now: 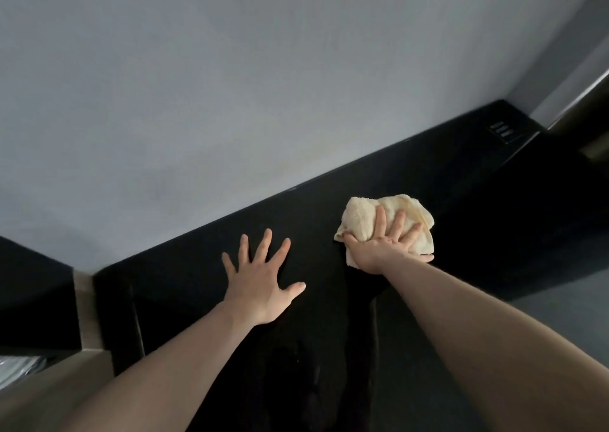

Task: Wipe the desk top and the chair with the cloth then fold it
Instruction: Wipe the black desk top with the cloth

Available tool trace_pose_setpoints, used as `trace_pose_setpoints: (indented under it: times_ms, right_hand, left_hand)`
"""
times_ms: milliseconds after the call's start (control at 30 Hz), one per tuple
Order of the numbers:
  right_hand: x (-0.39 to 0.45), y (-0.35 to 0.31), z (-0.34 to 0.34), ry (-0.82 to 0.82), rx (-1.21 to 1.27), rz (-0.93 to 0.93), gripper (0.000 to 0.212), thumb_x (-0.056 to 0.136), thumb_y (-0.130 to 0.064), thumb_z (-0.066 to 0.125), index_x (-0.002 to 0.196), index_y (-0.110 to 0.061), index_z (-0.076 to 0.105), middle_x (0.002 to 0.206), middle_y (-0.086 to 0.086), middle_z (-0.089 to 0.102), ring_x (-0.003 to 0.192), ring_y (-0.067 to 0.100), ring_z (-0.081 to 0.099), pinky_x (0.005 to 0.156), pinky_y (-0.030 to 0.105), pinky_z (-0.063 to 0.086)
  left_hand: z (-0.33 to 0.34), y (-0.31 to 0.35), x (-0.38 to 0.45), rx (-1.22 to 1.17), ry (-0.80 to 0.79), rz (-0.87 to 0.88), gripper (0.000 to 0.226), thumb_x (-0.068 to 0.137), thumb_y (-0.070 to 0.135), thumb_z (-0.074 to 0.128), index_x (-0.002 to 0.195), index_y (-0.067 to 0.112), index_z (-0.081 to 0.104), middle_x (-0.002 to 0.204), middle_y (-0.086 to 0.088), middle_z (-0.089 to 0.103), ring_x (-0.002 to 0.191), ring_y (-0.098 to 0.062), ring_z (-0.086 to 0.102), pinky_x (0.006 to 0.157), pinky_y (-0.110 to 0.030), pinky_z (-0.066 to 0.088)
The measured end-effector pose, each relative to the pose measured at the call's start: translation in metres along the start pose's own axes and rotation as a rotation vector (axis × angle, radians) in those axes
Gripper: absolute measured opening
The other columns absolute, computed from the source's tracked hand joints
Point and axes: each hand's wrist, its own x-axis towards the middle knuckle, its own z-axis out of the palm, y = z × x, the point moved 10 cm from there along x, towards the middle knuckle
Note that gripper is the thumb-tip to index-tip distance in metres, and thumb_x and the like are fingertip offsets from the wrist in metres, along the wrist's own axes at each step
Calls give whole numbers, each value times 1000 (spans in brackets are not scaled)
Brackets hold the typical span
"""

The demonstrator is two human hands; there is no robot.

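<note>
A: Where's the cloth (385, 225)?

B: Bunched up, pale yellow, lying on the black tabletop (461, 200) a bit back from the front edge, over to the right of middle. The right hand (389, 245) is flat on top of it, fingers straight and spread, thumb tucked against the cloth's left edge. It's pressing, not gripping

A: And the other one?

B: The left hand (262, 280) lies palm down on the bare tabletop just left of the cloth, fingers splayed, holding nothing. Looks like it's bracing the body while the other arm reaches

A: So which step is this?

B: The first, I'd say: wiping the desk top. The cloth is crumpled, not folded, and no chair that I can make out is in view, so the chair and the folding seem to be ahead

A: What does the next move need?

B: Steady downward pressure and a sweep along the surface. To the right there's a long stretch running to a small panel with slots (502, 131) set in the far corner, so the cloth would have to go around or lightly over that. The grey wall (263, 85) meets the back edge, so a pass along that seam would need the fingertips to push the cloth right up to it

A: Any risk?

B: With a flat palm, the wad could slip out from under the hand on a quick stroke
</note>
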Motion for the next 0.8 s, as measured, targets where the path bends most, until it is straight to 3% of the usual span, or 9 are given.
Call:
trace_pose_setpoints:
  times_ms: [367,633,800]
  right_hand:
    - [69,36,-54,54,-21,71,107,88,-94,15,156,-34,-40,170,8,-38,150,56,-36,120,74,-11]
    - [135,79,-106,69,-23,17,105,90,-92,17,158,-33,-37,169,9,-39,150,55,-36,122,75,-8]
    - [189,112,-151,110,-18,-11,105,89,-93,17,159,-35,-35,170,9,-37,150,53,-37,122,75,-7]
  left_hand:
    - [-27,77,65,28,-52,97,111,88,78,60,168,35,-4,176,0,-20,161,-40,-17,129,-64,3]
    - [-40,164,111,42,14,207,112,86,81,59,169,36,0,176,3,-16,162,-33,-18,130,-62,-2]
    - [-46,217,150,43,-49,181,121,79,84,65,168,35,-1,176,2,-19,161,-34,-18,129,-63,-1]
